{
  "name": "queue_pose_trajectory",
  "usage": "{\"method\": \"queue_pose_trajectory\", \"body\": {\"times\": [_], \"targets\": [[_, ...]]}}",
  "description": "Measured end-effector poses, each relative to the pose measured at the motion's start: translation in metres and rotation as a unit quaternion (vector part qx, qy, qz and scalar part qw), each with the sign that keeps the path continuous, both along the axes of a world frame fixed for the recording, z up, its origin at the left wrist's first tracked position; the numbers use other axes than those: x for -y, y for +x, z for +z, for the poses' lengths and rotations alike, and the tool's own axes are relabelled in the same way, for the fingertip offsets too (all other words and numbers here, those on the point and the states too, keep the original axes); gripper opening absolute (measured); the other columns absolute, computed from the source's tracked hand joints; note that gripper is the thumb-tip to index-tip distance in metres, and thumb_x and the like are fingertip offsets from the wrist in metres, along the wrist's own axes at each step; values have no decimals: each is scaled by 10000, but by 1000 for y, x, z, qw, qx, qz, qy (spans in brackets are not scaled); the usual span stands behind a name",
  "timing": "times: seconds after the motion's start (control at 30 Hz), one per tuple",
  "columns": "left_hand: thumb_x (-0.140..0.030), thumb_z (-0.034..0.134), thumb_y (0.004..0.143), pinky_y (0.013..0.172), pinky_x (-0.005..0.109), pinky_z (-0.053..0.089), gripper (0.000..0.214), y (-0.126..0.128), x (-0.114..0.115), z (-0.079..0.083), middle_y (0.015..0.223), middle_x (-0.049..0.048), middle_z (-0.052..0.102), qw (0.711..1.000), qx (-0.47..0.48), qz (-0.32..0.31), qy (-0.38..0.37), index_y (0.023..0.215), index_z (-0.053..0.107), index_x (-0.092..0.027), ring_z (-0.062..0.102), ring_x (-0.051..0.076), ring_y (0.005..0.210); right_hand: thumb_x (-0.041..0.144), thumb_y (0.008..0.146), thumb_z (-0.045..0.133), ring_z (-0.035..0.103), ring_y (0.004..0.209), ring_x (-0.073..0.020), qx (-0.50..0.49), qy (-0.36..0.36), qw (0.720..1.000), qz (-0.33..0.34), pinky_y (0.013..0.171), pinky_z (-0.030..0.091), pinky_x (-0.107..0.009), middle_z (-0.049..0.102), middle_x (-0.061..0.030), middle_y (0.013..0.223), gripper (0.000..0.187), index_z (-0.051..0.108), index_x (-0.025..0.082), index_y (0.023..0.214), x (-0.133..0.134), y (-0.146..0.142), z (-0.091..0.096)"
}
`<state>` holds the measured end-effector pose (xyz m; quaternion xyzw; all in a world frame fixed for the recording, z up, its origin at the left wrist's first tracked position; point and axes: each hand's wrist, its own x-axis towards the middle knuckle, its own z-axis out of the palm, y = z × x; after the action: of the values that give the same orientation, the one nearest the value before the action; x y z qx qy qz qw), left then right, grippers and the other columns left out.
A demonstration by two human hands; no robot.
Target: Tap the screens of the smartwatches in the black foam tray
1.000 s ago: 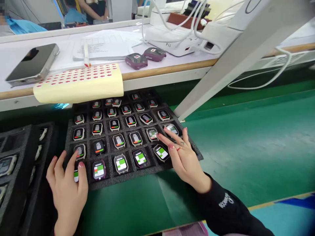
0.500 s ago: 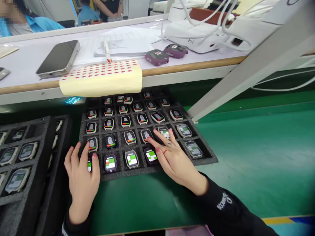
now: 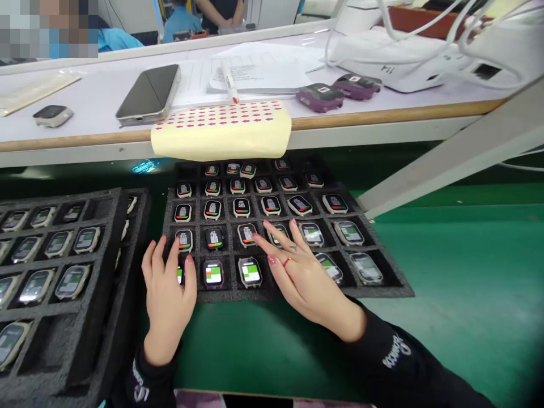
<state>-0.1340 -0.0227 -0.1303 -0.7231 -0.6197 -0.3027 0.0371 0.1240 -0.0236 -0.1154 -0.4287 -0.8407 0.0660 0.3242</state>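
A black foam tray point(image 3: 385, 292) is lying on the green worktop point(image 3: 459, 283), its square pockets each holding one smartwatch with the screen lit. The left hand point(image 3: 168, 294) is resting flat and released on the tray's near left corner, covering most of a watch point(image 3: 180, 274) there. The right hand point(image 3: 297, 272) is lying open, fingers spread, over the near middle pockets, fingertips touching a watch point(image 3: 247, 233) in the second row. A second foam tray point(image 3: 106, 340) of watches is sitting just to the left. A sticker sheet point(image 3: 221, 129) is hanging off the raised shelf point(image 3: 85, 141) over the tray's far rows; a phone point(image 3: 148, 93) and two purple watches point(image 3: 319, 96) are lying on that shelf.
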Motion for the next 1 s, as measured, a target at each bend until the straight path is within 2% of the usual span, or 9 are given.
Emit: {"method": "queue_pose_trajectory", "body": {"times": [0.17,0.3,0.4,0.53,0.67,0.73,0.87,1.0], "targets": [[-285,473,1065,1181,612,385,395,-1,2,-1,1476,213,494,1000,8,-4,-1,1384,590,-85,373,406,1436,125,1125,277,444,1431,-405,54,-3,999,5,1174,359,-768,674,-187,1305,422,656,-8,1257,-4,-6,-4],[-265,478,1062,1168,609,403,381,0,3,-1,1462,223,500,1000,9,-6,0,1369,602,-75,382,400,1424,129,1129,275,446,1434,-391,35,8,999,10,1184,346,-763,663,-197,1319,420,634,-9,1298,-5,-13,0],[-255,485,1058,1172,591,411,376,-1,3,-2,1476,211,491,1000,12,-8,1,1371,604,-84,378,395,1431,137,1132,274,441,1436,-396,31,-1,999,33,1188,347,-754,654,-221,1324,427,603,-54,1326,-7,-23,7],[-244,487,1055,1176,596,414,366,-1,4,-2,1483,199,487,1000,16,-14,1,1367,617,-103,371,392,1439,149,1132,270,419,1457,-376,27,-16,998,62,1214,326,-728,633,-204,1364,436,585,-28,1376,-10,-40,13],[-236,493,1053,1157,605,437,363,-2,5,-1,1482,210,482,1000,19,-22,2,1367,620,-104,367,392,1438,165,1134,266,394,1477,-358,34,-17,997,73,1221,336,-704,583,-199,1432,451,504,-40,1459,-13,-53,11],[-232,498,1050,1151,608,446,363,-3,5,-2,1474,216,486,999,20,-26,3,1365,625,-103,370,396,1435,168,1134,266,380,1481,-374,55,-23,996,73,1221,335,-704,592,-199,1421,455,540,-48,1427,-14,-57,7],[-227,504,1047,1154,609,443,356,-4,5,-3,1475,213,488,999,18,-30,4,1350,647,-110,374,400,1434,175,1137,243,410,1454,-405,93,-35,992,82,1207,356,-705,629,-207,1370,487,596,-80,1355,-17,-55,5],[-243,503,1050,1165,618,431,343,-4,6,-3,1474,213,497,999,10,-35,-3,1309,675,-100,367,399,1440,189,1145,228,408,1457,-395,102,-22,992,64,1228,324,-690,618,-225,1380,505,578,-100,1366,-24,-42,18]]}}
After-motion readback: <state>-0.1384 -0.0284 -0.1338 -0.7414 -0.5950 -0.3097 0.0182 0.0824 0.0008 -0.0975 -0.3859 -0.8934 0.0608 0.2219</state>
